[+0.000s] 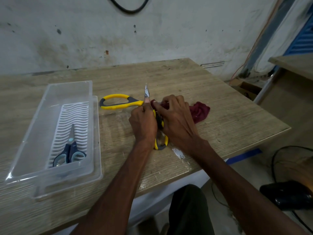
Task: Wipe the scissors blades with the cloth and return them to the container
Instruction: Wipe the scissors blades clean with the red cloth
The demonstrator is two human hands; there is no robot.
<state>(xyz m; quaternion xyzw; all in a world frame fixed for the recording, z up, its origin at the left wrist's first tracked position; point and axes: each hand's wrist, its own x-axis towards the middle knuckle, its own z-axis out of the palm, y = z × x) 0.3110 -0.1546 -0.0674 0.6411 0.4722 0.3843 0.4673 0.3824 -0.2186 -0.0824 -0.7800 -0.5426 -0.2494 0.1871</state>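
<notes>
Wiping is the step in hand, as I judge it. I see the yellow scissors [122, 101] spread wide open on the table [220, 116], between the two hands. One yellow handle loop lies flat and points left toward the container; the other handle shows under the palms, near the table edge. One blade tip [146, 92] sticks up and away from me, above the fingers.

My left hand [144, 124] is closed around the scissors near the pivot and holds them steady. My right hand [176, 119] is closed on the dark red cloth [200, 111] and presses a fold of it against the metal just beside the left fingers. The rest of the cloth lies bunched on the table to the right.

The clear plastic container [50, 133] stands well apart on the left, with a white ribbed insert and a small blue scissors [70, 153] lying in it.

The next move, I think, needs the cloth to be drawn along the blade toward the tip, with fingers kept on the flat side and off the edge. The return to the container is not yet due.
</notes>
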